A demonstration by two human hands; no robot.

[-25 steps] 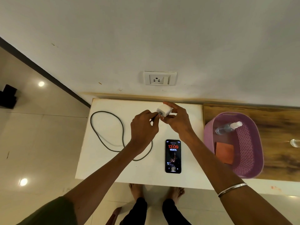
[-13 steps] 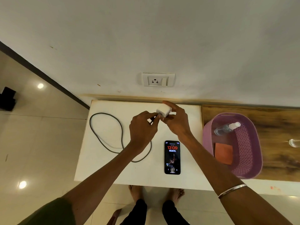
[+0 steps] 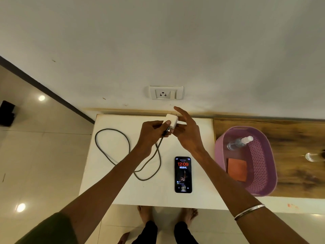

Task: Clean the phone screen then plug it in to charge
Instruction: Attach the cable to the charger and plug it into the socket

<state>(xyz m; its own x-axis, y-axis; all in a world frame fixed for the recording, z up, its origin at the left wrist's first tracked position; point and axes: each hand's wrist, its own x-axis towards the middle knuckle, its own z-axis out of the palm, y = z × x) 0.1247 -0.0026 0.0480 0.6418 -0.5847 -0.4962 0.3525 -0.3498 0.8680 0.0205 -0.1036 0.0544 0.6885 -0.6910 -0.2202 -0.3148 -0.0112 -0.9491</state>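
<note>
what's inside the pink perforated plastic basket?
Inside the pink perforated plastic basket: a clear spray bottle with a white nozzle lying on its side at the far end, and a folded orange cloth flat on the bottom. Anything beneath the cloth is hidden.

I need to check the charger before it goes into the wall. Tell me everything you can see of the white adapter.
The white adapter is a small, glossy, plastic-looking block with rounded edges, held tilted above the white table's far edge, below the wall socket. The left hand pinches it where the dark cable meets it; the right hand touches its other side, fingers spread.
</note>
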